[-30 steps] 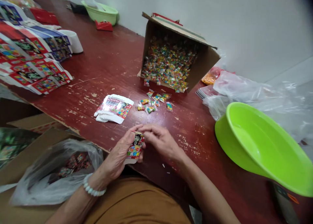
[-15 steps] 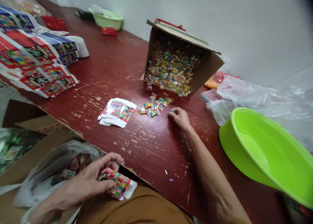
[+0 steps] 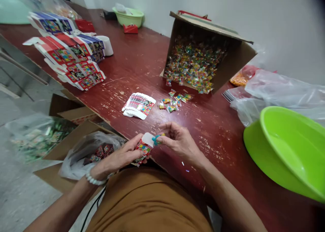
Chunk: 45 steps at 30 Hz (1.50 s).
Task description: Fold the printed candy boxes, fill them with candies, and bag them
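My left hand [image 3: 129, 152] is closed around a small red printed candy box [image 3: 143, 150], whose white top flap stands up. Close to that flap, my right hand [image 3: 177, 139] pinches a small packet of blue and yellow candies [image 3: 157, 139]. Beyond the hands, a fanned stack of flat printed boxes [image 3: 139, 105] lies on the dark red table [image 3: 203, 123]. Several small candy packets [image 3: 175, 101] are scattered just right of that stack. Behind them a cardboard carton [image 3: 236, 59] lies on its side, its opening facing me and full of the same kind of packets.
A bright green basin [image 3: 269, 147] stands at right beside clear plastic sheeting [image 3: 276, 90]. Bundled printed boxes [image 3: 73, 56] are piled at the left edge. Below the table edge sits an open carton with a plastic bag [image 3: 76, 157] of dark packets.
My right hand has come from the table by the loose packets to the box, carrying a candy packet. My left hand has raised the box and turned its flap upward. The camera view has shifted left.
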{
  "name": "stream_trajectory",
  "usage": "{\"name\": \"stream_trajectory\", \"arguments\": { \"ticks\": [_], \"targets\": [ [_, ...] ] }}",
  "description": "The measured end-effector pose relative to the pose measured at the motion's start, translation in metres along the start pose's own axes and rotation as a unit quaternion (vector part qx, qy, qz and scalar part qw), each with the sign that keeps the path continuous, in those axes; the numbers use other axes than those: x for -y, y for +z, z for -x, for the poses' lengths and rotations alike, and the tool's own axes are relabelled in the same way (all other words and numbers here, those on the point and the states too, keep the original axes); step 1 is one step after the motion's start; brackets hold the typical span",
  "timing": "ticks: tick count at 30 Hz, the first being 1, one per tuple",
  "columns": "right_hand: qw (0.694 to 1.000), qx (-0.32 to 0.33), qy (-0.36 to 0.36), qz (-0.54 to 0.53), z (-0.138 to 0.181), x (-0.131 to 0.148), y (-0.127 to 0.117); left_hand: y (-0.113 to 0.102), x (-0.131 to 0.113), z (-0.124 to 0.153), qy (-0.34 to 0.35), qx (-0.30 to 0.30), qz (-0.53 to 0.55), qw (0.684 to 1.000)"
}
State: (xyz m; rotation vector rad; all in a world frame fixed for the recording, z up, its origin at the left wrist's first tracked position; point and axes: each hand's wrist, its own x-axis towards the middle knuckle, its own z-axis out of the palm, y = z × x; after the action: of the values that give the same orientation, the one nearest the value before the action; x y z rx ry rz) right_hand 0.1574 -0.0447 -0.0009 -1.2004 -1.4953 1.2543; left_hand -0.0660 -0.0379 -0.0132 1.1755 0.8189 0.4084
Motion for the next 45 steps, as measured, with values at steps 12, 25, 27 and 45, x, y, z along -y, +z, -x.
{"name": "stream_trajectory", "arguments": {
  "ticks": [12, 25, 27, 45],
  "targets": [
    [0.988, -0.072, -0.093, 0.099, 0.000, 0.013, 0.009, 0.024, -0.005, -0.008, 0.050, -0.004, -0.017, 0.999],
    [0.964, -0.030, -0.140, 0.223, 0.003, 0.008, 0.010, 0.034, -0.003, -0.009, 0.037, -0.122, 0.171, 0.977],
    [0.952, -0.013, -0.155, 0.263, 0.004, 0.009, 0.007, 0.034, 0.000, -0.010, 0.029, -0.135, 0.189, 0.972],
    [0.983, 0.012, -0.018, 0.181, -0.011, 0.005, 0.003, 0.037, 0.005, -0.018, 0.012, -0.138, 0.110, 0.984]
  ]
}}
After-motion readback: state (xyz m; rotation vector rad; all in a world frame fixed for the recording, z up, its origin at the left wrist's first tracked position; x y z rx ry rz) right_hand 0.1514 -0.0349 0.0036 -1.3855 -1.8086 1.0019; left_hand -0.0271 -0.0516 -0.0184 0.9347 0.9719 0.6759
